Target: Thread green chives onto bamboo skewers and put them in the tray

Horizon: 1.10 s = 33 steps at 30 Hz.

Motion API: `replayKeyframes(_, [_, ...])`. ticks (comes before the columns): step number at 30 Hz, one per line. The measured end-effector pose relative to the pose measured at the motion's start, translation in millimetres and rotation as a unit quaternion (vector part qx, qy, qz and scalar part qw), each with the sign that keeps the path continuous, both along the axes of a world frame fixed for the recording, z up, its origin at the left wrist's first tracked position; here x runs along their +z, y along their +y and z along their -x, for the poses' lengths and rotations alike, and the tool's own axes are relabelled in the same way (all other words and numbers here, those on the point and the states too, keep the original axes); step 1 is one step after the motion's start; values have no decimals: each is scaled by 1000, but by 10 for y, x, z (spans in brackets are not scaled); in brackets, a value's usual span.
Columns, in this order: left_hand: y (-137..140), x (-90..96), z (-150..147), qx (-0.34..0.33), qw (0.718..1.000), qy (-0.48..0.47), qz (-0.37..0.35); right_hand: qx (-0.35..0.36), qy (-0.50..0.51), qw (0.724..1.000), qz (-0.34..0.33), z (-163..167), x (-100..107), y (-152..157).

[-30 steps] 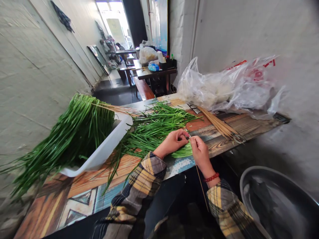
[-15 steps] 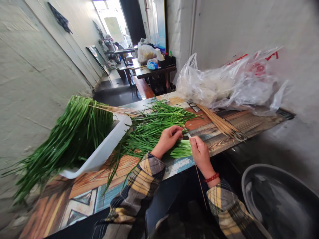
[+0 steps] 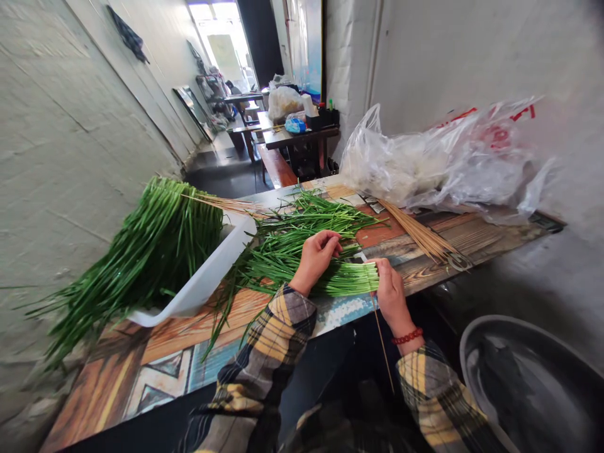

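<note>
A row of green chives [image 3: 349,279] lies across the table edge with its pale cut ends to the right. A thin bamboo skewer [image 3: 381,343] crosses the stems near those ends and hangs down past the edge. My right hand [image 3: 391,296], with red beads at the wrist, is closed about the cut ends; its fingertips are partly hidden. My left hand [image 3: 317,259] hovers over the leaves, its fingers curled together, and whatever they hold is hidden. More loose chives [image 3: 306,226] spread behind it.
At left, skewered chives [image 3: 174,245] overhang a white tray [image 3: 207,283]. Loose skewers [image 3: 415,233] lie at right beside a clear plastic bag [image 3: 438,163]. Below right stands a grey basin [image 3: 523,377]. Walls flank both sides; another table [image 3: 302,135] stands farther back.
My right hand has shifted from pinching near the skewer to the outer cut ends, leaving the stem ends and skewer more visible. My left hand stays over the chives. The view has swung slightly left.
</note>
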<state>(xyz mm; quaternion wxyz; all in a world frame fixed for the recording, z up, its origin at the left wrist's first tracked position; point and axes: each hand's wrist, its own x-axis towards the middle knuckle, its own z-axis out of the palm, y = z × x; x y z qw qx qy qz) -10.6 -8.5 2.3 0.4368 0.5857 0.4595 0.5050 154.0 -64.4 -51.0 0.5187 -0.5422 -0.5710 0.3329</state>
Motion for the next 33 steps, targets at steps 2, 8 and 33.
replayKeyframes(2, [-6, 20, 9, 3, 1000, -4, -4, 6, 4, 1000, 3, 3, -4, -9])
replayKeyframes(8, [-8, 35, 15, 4, 1000, -11, -10, -48, -87, 994, -51, 72, 13, 3])
replayKeyframes(33, [-7, -77, -21, -95, 954, 263, -113, 37, 65, 997, 22, 41, 4, -5])
